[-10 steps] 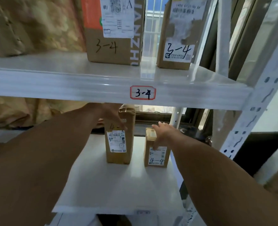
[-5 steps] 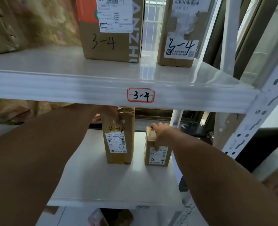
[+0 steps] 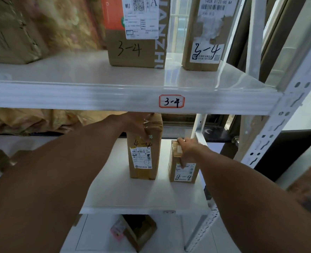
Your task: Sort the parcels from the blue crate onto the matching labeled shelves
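- The left hand (image 3: 137,124) reaches under the upper shelf, its fingers curled over the top front edge of a tall parcel (image 3: 143,161), gripping it.
- The right hand (image 3: 188,149) wraps over the top right corner of a small parcel (image 3: 184,173), thumb down the front face and fingers over the top, holding it.
- Both parcels stand upright, just beside each other but apart, near the right end of the lower shelf (image 3: 125,194). Each has "4-4" handwritten on its front.
- Judged step: setting the two parcels down on their matching shelf. They appear to rest on the board already.
- Judged next move: loosen both grips without tipping the tall parcel, draw the arms back clear of the shelf above, then return to the crate, which is out of view.
- A small tag (image 3: 169,212) on the lower shelf's front edge is too blurred to read.
- The upper shelf (image 3: 78,95) is white metal and carries a red-bordered label (image 3: 171,101) reading "3-4".
- On it stand two cardboard boxes marked "3-4": a wide one (image 3: 136,50) and a narrow one (image 3: 204,52).
- A perforated white upright (image 3: 286,110) frames the right side.
- An open cardboard box (image 3: 138,230) lies on the pale tiled floor below.
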{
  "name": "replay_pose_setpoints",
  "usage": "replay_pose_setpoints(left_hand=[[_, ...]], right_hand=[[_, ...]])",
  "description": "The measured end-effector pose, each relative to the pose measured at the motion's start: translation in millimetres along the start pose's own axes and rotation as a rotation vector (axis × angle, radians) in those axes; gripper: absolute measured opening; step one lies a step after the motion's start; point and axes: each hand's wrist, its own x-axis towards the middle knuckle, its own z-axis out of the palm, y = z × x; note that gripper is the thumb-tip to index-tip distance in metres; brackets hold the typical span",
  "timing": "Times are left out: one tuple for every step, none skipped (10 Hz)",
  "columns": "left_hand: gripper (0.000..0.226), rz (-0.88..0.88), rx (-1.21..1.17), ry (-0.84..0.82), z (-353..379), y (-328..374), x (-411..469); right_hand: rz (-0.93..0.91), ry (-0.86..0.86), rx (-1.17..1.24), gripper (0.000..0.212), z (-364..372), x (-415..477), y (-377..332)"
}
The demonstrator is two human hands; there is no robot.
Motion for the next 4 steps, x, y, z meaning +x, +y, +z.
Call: replay_pose_setpoints(left_hand=[[0.084,0.010,0.013,0.021,5,0,-1],[0.089,0.010,0.024,0.023,2,2,-9],[0.093,0.035,0.030,0.013,4,-4,-11],[0.108,0.029,0.000,0.031,4,-7,-21]], right_hand=[[-0.005,-0.010,-0.055,0.130,2,-1,0],[-0.014,-0.002,-0.024,0.139,2,-4,2],[-0.024,0.030,0.002,0.137,1,-10,0],[-0.007,0.067,0.030,0.128,-10,-33,-10]])
